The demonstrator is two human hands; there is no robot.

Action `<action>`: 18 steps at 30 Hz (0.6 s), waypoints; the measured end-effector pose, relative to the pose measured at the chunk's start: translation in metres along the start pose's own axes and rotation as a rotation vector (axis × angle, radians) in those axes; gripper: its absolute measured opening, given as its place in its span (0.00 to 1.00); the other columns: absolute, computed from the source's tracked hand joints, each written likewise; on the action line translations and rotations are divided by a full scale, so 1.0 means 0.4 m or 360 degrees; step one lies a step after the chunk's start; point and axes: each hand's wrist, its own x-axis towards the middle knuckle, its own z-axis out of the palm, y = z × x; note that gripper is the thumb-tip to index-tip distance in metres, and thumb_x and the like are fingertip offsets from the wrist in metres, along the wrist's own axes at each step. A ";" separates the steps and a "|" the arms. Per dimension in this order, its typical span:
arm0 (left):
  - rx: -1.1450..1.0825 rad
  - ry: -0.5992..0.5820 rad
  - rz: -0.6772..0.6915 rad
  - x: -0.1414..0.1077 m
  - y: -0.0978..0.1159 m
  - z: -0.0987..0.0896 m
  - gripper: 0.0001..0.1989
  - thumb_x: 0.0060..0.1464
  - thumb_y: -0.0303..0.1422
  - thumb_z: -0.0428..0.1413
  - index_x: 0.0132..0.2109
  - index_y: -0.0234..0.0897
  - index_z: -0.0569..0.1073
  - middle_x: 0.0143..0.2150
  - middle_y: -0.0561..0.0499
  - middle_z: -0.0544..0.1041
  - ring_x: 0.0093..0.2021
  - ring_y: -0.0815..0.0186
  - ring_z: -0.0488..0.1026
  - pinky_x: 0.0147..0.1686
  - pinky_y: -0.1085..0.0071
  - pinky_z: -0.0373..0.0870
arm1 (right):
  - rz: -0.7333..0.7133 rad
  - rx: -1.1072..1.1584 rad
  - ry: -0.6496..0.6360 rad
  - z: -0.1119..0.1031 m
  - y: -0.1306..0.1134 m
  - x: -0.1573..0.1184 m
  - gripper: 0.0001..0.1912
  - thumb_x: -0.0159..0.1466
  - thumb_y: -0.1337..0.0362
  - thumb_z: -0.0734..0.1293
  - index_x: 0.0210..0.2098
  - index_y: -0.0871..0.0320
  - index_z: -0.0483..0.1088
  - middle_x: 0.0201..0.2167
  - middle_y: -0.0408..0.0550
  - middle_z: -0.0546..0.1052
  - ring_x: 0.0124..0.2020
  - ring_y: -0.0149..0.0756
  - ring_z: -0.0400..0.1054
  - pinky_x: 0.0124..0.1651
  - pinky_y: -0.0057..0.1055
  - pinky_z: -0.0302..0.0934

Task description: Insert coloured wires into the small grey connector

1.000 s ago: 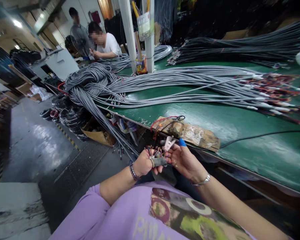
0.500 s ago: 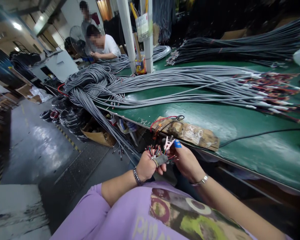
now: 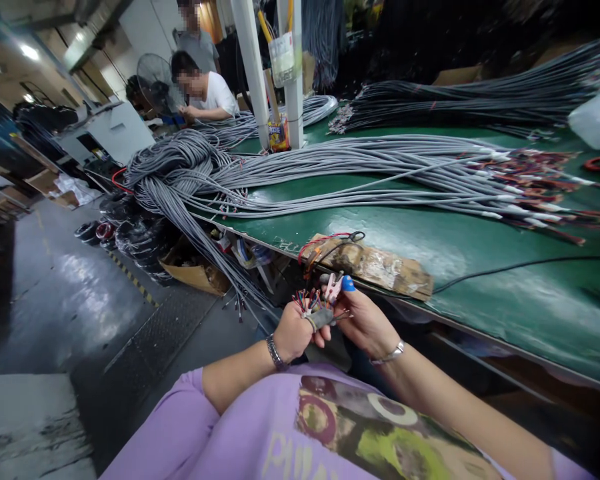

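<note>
My left hand (image 3: 296, 333), with a grey cover on its thumb, is closed around a bundle of cable ends whose thin coloured wires (image 3: 307, 301) fan out above the fist. Close beside it, my right hand (image 3: 367, 320) has blue tape on a fingertip and pinches a pale pink clip-like tool (image 3: 333, 288). Its jaws are too small to make out. A few wire ends stick out between the two hands. Grey cables (image 3: 253, 293) hang from the bench edge down toward my left hand.
A worn wooden block (image 3: 375, 265) with red and black leads lies on the edge of the green bench (image 3: 510, 293). Long grey cables (image 3: 360, 157) lie across the bench, with black cables (image 3: 455, 107) behind. An open cardboard box (image 3: 193, 270) stands below. Two people are at the back left.
My right hand has moved slightly left with the pink tool, closer to the wires in my left hand. The view has shifted a little.
</note>
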 end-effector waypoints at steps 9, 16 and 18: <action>0.0016 0.0005 0.0143 -0.012 -0.009 -0.012 0.22 0.48 0.48 0.61 0.24 0.32 0.69 0.18 0.52 0.71 0.13 0.74 0.64 0.13 0.77 0.56 | 0.0092 0.0040 0.0041 -0.015 -0.004 -0.011 0.23 0.57 0.40 0.65 0.32 0.53 0.74 0.30 0.47 0.77 0.27 0.35 0.69 0.32 0.32 0.66; 0.0062 0.0056 0.0205 -0.031 -0.002 -0.005 0.23 0.50 0.49 0.59 0.24 0.32 0.70 0.19 0.51 0.72 0.14 0.74 0.65 0.15 0.78 0.59 | 0.0106 0.0009 0.0041 -0.011 -0.019 -0.010 0.15 0.56 0.50 0.71 0.32 0.55 0.75 0.28 0.45 0.76 0.25 0.33 0.66 0.29 0.29 0.63; 0.0061 0.0097 0.0225 -0.029 0.000 -0.001 0.23 0.51 0.49 0.58 0.24 0.32 0.70 0.19 0.52 0.72 0.14 0.75 0.65 0.15 0.78 0.59 | 0.0030 -0.0038 0.0034 -0.014 -0.014 -0.009 0.15 0.56 0.50 0.71 0.32 0.56 0.76 0.26 0.45 0.75 0.25 0.33 0.65 0.30 0.30 0.63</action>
